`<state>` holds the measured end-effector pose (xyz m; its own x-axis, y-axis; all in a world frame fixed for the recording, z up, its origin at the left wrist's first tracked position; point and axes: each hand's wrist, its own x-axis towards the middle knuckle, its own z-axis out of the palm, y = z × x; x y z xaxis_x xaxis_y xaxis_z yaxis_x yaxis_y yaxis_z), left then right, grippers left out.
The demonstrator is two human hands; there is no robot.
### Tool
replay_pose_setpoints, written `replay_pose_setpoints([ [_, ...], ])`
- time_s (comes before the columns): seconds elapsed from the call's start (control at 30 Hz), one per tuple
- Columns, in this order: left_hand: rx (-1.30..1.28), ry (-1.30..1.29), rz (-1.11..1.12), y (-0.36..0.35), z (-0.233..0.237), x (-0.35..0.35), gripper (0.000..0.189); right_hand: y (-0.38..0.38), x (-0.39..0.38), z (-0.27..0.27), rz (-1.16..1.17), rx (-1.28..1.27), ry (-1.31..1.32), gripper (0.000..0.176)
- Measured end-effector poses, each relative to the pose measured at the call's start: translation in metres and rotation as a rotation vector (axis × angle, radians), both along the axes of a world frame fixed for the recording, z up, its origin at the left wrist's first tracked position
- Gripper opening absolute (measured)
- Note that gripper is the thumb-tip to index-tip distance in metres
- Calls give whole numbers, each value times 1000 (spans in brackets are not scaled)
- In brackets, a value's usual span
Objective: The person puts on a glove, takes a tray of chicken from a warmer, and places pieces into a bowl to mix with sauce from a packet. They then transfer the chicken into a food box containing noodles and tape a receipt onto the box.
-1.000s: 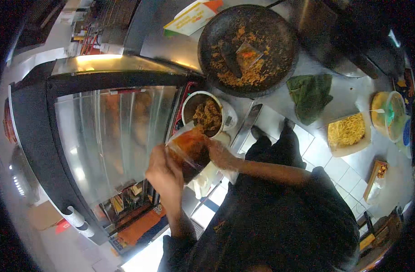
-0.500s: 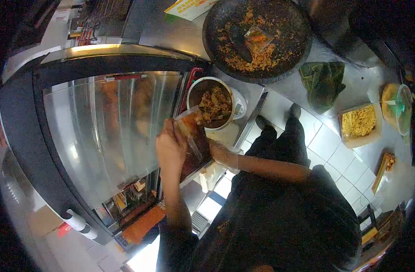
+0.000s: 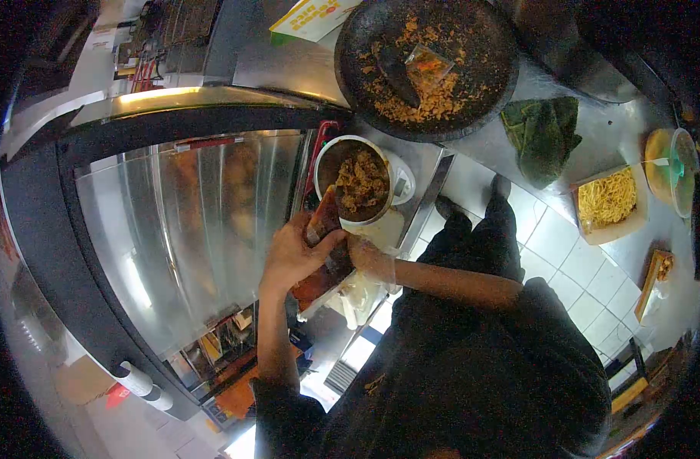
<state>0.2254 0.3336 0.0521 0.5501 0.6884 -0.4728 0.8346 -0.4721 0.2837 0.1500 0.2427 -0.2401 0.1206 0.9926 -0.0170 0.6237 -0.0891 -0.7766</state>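
Between my hands is a clear plastic bag with dark reddish-brown contents, its narrow upper end near the rim of a metal bowl. Brown shredded food lies in that bowl, which rests on a white kitchen scale. My left hand is closed around the bag's left side, thumb across the front. A clear plastic glove covers my right hand, which presses the bag's right side; its fingertips are partly hidden behind the bag.
A large dark stone mortar with crumbs, a pestle and a small sachet stands beyond the bowl. A glass-fronted cabinet is at left. At right are a green cloth, a noodle box and a round lidded tub.
The bag has gone from spread flat to folded narrower, its top pointing at the bowl. My left hand has turned, bringing its thumb across the bag. My right hand stays at the bag's side.
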Motion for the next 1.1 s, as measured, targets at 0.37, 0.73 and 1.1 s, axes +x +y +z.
replay_pose_setpoints([
  [0.37, -78, 60, -7, 8, -11, 0, 48, 8, -16, -29, -45, 120, 782, 39],
  [0.73, -151, 120, -4, 10, -10, 9, 44, 4, 80, 96, 139, -5, 1145, 35],
  [1.1, -158, 46, 21, 18, -19, 5, 41, 19, 47, 68, -46, -282, 1485, 35],
])
